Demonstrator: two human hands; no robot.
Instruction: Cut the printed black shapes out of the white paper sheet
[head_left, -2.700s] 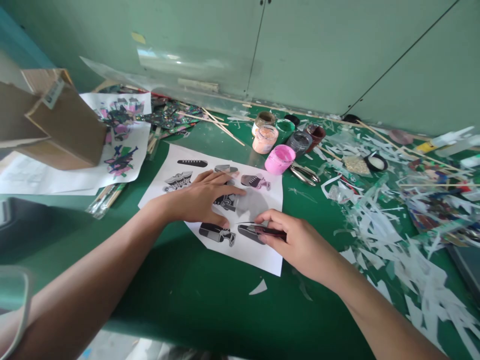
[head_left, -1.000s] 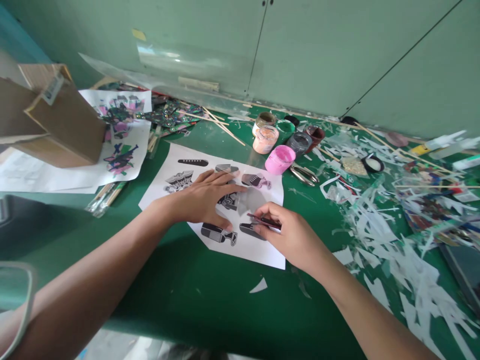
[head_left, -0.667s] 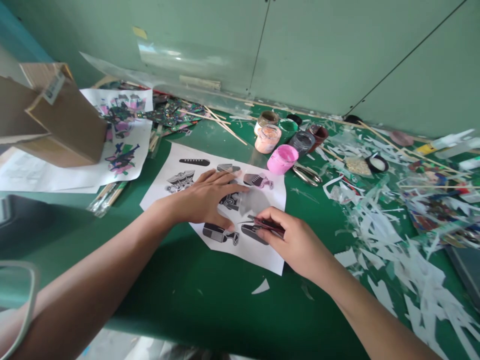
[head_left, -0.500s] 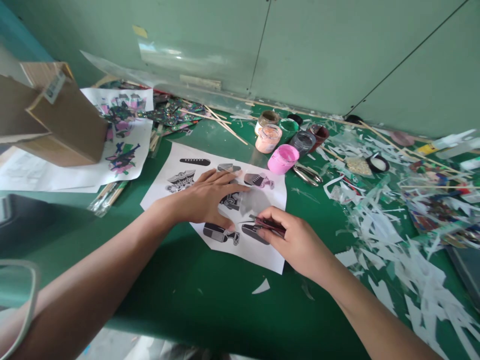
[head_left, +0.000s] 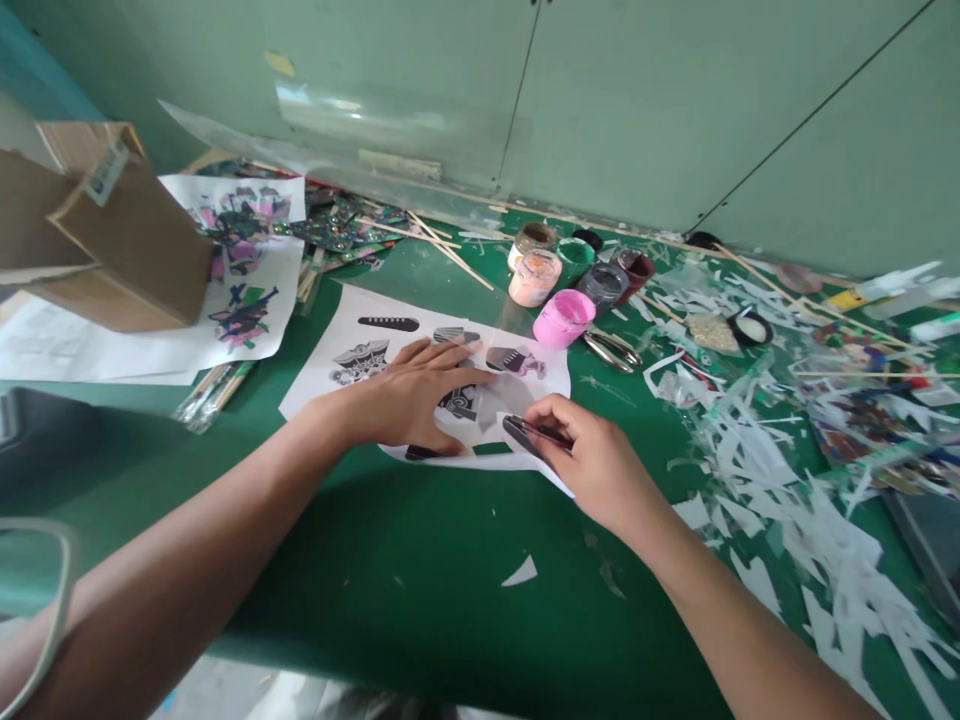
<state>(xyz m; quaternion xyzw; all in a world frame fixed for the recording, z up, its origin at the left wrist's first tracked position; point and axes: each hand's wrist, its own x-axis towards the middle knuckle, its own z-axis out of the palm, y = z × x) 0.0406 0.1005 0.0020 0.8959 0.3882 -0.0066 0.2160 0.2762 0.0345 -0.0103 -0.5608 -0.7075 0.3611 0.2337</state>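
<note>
And here a slim dark tool (head_left: 549, 434) is held closed in the grip of the right hand (head_left: 600, 455), pinched between thumb and fingers, its tip pointed leftward. Right beneath it, a dark printed shape (head_left: 531, 442) is seen on the white sheet (head_left: 472, 428); whether the paper is pinched too cannot be told. The sheet's near edge is bowed up, and green is shown through a gap beside the print. Over on the left, nothing is gripped: the left hand (head_left: 416, 395) is spread flat, and the sheet is pressed to the desk (head_left: 420, 590) under it. Just below, a paper triangle (head_left: 520, 571) is left lying. Beyond the sheet, a pink jar (head_left: 564, 320) is grouped with a peach jar (head_left: 535, 279) and others, a silver tool (head_left: 612, 350) set alongside. The right side is strewn with paper scraps (head_left: 847, 540); far left, coloured prints (head_left: 277, 330) are partly covered by a cardboard box (head_left: 150, 260).
</note>
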